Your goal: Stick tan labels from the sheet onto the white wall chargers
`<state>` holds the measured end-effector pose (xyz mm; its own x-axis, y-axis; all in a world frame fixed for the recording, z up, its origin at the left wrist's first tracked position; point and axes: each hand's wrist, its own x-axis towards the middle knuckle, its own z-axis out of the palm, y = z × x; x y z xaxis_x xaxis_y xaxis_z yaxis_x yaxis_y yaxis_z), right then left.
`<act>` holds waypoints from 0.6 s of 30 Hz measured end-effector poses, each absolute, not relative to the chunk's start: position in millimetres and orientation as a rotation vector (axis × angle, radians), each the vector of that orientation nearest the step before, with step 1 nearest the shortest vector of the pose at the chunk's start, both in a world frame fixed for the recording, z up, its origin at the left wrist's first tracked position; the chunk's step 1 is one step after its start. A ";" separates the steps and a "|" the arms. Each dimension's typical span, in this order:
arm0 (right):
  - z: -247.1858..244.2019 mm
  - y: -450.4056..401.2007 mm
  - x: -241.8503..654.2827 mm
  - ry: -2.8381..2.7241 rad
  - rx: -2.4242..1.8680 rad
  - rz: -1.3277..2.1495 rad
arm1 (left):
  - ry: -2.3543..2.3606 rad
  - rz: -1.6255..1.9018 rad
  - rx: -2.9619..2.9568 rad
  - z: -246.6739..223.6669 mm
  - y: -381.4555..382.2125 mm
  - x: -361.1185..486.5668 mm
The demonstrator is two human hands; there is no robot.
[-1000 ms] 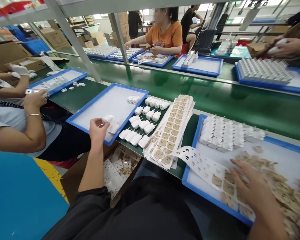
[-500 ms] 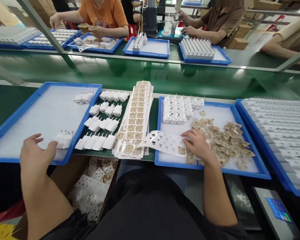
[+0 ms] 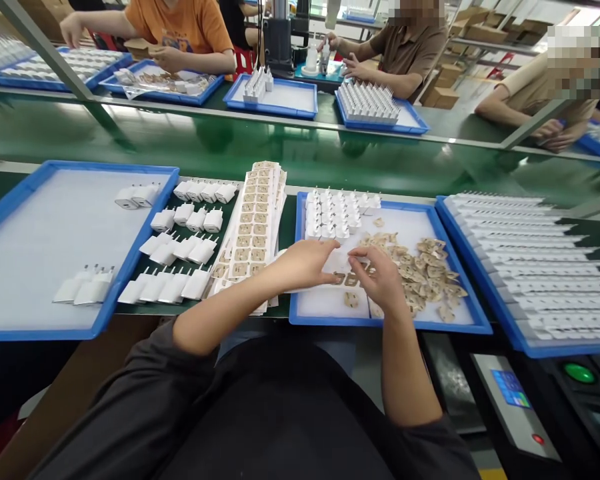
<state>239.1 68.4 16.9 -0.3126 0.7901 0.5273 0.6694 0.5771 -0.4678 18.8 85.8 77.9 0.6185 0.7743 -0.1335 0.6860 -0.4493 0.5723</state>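
My left hand reaches across over the blue-rimmed tray, thumb and fingers apart. Facing it, my right hand has thumb and fingertips drawn together; what they hold is too small to make out. Beneath and between the hands lie tan stickers, partly covered. A heap of loose tan pieces spreads right of my right hand. White charger plugs stand in rows at the tray's back left. A stack of sticker sheets lies left of the tray, partly behind my left forearm.
Further left, rows of white chargers lie beside another blue tray holding several more. A full tray of white parts stands at right, above a device with a small screen. Co-workers sit beyond the green belt.
My left hand has left the chargers in the left tray and moved right, over beside my right hand. My right hand's fingers have drawn together. The view has shifted right.
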 end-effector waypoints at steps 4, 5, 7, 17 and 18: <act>22.7 61.8 231.6 -2.011 -1.084 0.105 | 1.063 0.093 2.028 67.9 114.2 27.1; 23.1 59.4 230.3 -2.005 -1.064 0.060 | 1.048 0.120 1.955 65.3 117.6 25.4; 22.6 54.7 228.4 -2.026 -1.017 -0.016 | 1.016 0.187 1.794 61.7 120.9 20.7; 15.8 51.4 221.1 -2.041 -0.899 0.110 | 0.827 0.262 1.385 62.1 125.4 13.9; 16.4 51.2 220.9 -2.030 -0.890 0.126 | 0.837 0.262 1.392 61.8 125.4 14.1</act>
